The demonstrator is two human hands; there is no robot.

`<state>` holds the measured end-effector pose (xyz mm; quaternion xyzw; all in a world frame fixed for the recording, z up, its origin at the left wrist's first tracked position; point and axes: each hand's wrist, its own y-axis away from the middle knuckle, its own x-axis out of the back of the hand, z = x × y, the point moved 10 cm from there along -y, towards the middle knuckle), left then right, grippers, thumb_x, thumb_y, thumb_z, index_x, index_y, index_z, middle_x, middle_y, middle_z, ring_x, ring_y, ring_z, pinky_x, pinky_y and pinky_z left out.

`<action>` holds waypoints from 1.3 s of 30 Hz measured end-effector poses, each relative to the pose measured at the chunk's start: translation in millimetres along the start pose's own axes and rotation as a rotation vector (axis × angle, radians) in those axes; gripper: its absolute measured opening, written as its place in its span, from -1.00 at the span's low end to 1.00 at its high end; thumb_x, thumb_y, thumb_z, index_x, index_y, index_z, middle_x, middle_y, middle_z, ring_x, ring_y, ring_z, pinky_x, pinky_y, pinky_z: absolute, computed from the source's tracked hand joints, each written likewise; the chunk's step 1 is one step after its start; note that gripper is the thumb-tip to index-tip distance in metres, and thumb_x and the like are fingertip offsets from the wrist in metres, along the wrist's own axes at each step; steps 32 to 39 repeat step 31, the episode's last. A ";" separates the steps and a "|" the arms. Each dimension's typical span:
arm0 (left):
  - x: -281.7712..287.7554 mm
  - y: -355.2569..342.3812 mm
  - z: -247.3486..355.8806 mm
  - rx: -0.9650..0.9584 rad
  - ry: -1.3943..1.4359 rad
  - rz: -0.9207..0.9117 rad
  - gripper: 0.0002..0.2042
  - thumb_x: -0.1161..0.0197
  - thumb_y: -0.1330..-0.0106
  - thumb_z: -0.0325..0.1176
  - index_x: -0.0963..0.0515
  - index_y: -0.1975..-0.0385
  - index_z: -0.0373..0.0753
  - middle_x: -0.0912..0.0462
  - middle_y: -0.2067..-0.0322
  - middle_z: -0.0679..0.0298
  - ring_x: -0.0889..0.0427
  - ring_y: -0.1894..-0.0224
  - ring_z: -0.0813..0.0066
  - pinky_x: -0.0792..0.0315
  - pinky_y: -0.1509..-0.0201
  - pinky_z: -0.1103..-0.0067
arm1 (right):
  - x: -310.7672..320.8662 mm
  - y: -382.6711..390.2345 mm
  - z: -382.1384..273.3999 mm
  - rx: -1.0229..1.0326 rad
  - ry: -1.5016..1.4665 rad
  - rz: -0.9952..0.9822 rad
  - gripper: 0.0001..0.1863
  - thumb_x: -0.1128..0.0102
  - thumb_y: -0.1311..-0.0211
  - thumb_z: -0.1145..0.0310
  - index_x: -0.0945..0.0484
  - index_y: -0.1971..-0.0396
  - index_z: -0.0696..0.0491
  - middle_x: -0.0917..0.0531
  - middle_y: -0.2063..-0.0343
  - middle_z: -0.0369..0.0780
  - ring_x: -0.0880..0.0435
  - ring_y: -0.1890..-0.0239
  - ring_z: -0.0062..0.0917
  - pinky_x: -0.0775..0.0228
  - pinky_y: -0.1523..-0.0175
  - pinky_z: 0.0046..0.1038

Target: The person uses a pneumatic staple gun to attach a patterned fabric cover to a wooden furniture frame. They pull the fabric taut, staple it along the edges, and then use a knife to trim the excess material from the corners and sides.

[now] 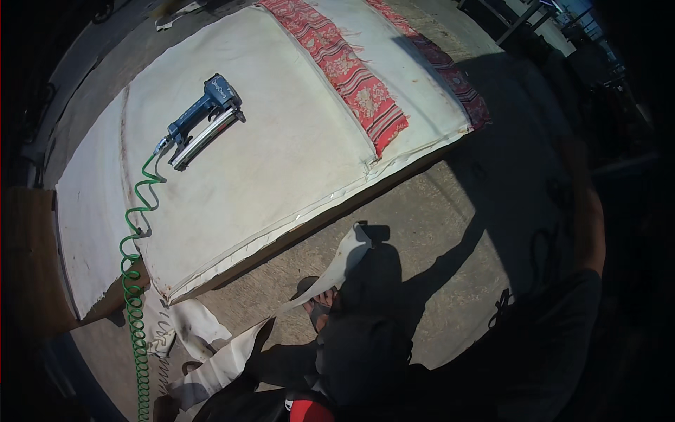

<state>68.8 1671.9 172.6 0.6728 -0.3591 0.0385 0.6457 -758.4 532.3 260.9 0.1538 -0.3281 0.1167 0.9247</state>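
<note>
At the lower left edge, my left hand [166,408] is mostly in shadow, closed at the end of a long white fabric strip [225,362]. The strip runs up past my sandalled foot [320,302] toward the middle of the ground. My right arm stretches out at the far right, with the right hand [573,151] in deep shade and its fingers not clear. A blue and silver pneumatic staple gun [207,116] lies on the large white fabric-covered panel [246,190], away from both hands. A green coiled air hose [133,281] leads from its handle.
Red patterned fabric bands [344,70] lie across the panel's far right part. White fabric scraps [197,327] are on the ground by its near left corner. A brown board [35,253] stands at the left. My shadow falls on the concrete ground [443,309].
</note>
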 end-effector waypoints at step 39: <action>-252.8 146.5 -22.3 -0.101 -0.142 -0.481 -0.39 -0.27 -0.30 0.11 -0.40 -0.30 -0.01 -0.68 -0.06 0.09 -0.64 -0.17 0.08 -0.52 -0.19 0.12 | 231.2 408.6 -434.3 0.429 -1.280 -0.523 -0.55 -0.22 -0.31 0.19 -0.58 -0.10 0.13 -0.69 0.16 -0.01 -0.71 0.09 -0.20 -0.56 0.00 -0.20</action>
